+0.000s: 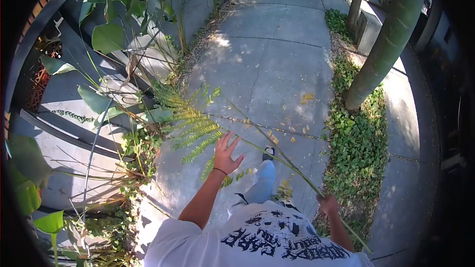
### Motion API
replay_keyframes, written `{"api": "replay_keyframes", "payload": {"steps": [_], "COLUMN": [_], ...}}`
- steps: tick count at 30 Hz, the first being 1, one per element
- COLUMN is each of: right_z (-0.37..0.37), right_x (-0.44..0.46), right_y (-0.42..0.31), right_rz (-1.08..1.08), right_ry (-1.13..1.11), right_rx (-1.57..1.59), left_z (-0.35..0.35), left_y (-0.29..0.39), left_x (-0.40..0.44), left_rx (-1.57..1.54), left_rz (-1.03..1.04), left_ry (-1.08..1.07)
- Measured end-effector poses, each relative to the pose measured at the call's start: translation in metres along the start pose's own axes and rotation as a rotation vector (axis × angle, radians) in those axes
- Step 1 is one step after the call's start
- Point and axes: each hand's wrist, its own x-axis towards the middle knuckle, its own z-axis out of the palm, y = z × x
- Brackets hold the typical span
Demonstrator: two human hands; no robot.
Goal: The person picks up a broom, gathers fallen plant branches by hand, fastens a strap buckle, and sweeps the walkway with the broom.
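My right hand [327, 204] is wrapped round the green stem of a long leafy branch [297, 169], whose cut end sticks out below the fist. The branch slants up to the left across my body and forks into thinner stems. Its feathery, yellow-green leaflets [190, 121] fan out at the far left end. My left hand [227, 154] has its fingers spread beside the leaflets, near the upper stem. Whether its fingertips touch the branch I cannot tell.
A grey concrete path [277, 64] runs ahead, with fallen yellow leaves [307, 98] scattered on it. Broad-leaved plants [108, 38] and a dark curved metal frame [64, 131] line the left. A tree trunk [383, 52] leans over a strip of ground cover [358, 143] at right.
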Motion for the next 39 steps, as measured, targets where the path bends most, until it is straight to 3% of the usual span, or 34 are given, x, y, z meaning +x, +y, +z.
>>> {"api": "replay_keyframes", "payload": {"steps": [3,5,6,8,10,11,12,13,14,15,16,18,21,22,23,24,26,28,31,32,33,34,35,36,38,39], "right_z": [-0.026,-0.033,-0.052,-0.089,-0.119,-0.128,-0.140,-0.153,-0.160,-0.161,-0.160,-0.172,-0.183,-0.188,-0.210,-0.225,-0.282,-0.345,-0.442,-0.461,-0.484,-0.474,-0.499,-0.516,-0.533,-0.537], "right_x": [0.091,0.137,0.156,0.175,0.206,0.224,0.238,0.257,0.278,0.298,0.322,0.373,0.463,0.505,0.549,0.585,0.639,0.692,0.774,0.811,0.836,0.895,0.913,0.942,0.964,0.977], "right_y": [-0.050,-0.074,-0.097,-0.133,-0.169,-0.175,-0.183,-0.194,-0.203,-0.208,-0.210,-0.237,-0.271,-0.278,-0.298,-0.318,-0.378,-0.438,-0.539,-0.554,-0.582,-0.562,-0.590,-0.618,-0.659,-0.675], "right_rz": [0.066,0.129,0.154,0.214,0.334,0.363,0.385,0.399,0.417,0.435,0.436,0.429,0.499,0.469,0.439,0.425,0.404,0.367,0.332,0.236,0.237,0.182,0.174,0.160,0.176,0.227], "right_ry": [-0.043,0.028,0.082,0.092,0.141,0.155,0.156,0.164,0.180,0.191,0.215,0.256,0.269,0.258,0.259,0.269,0.254,0.266,0.339,0.327,0.274,0.238,0.227,0.245,0.303,0.278], "right_rx": [0.060,0.055,0.034,0.117,0.020,0.048,0.063,0.077,0.100,0.119,0.156,0.206,0.270,0.252,0.233,0.267,0.299,0.341,0.226,0.251,0.390,0.486,0.543,0.538,0.429,0.467], "left_z": [0.081,0.105,0.120,0.135,0.198,0.206,0.230,0.259,0.299,0.299,0.316,0.394,0.425,0.427,0.440,0.446,0.447,0.446,0.465,0.490,0.510,0.523,0.517,0.519,0.534,0.529], "left_y": [-0.089,-0.094,-0.097,-0.105,-0.137,-0.115,-0.102,-0.101,-0.106,-0.094,-0.095,-0.145,-0.176,-0.179,-0.178,-0.182,-0.182,-0.163,-0.156,-0.172,-0.186,-0.198,-0.208,-0.229,-0.290,-0.309], "left_x": [0.053,0.109,0.146,0.201,0.247,0.285,0.300,0.318,0.334,0.359,0.393,0.418,0.513,0.551,0.598,0.632,0.720,0.794,0.891,0.909,0.939,0.974,1.034,1.079,1.152,1.187], "left_rx": [-0.225,-0.224,-0.249,-0.278,-0.366,-0.459,-0.543,-0.481,-0.209,-0.283,-0.281,-0.359,-0.448,-0.474,-0.505,-0.507,-0.506,-0.263,-0.279,-0.328,-0.300,-0.452,-0.595,-0.692,-0.625,-0.651], "left_rz": [-0.219,-0.437,-0.418,-0.504,-0.403,-0.648,-0.770,-0.712,-0.501,-0.394,-0.380,-0.297,-0.396,-0.395,-0.382,-0.403,-0.642,-0.219,-0.325,-0.262,-0.224,-0.458,-0.649,-0.716,-0.425,-0.477], "left_ry": [0.129,0.207,0.193,-0.281,-0.903,-1.358,-1.481,-1.680,-1.795,-1.701,-1.817,-1.813,-1.762,-1.642,-1.519,-1.535,-1.473,-1.309,-1.232,-1.134,-1.206,-1.192,-1.207,-1.080,-0.976,-1.093]}}
